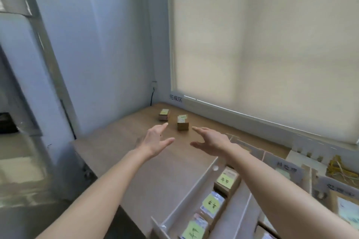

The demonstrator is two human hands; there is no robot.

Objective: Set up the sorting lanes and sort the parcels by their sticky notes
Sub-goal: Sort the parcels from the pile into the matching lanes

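Head view shows both arms stretched out over the wooden tabletop [120, 141]. The left hand [155, 142] and right hand [210, 139] hover side by side, fingers straight and spread apart, palms facing each other, holding nothing. Just beyond their fingertips, between the two hands, sits a small cardboard parcel [182, 123] with a yellow-green sticky note [183, 116] on top. A second parcel [164, 115] lies a little farther back to the left, near the wall corner. Down at the lower right, white lane dividers [191, 190] hold a row of three more noted boxes [226, 181], below the right forearm
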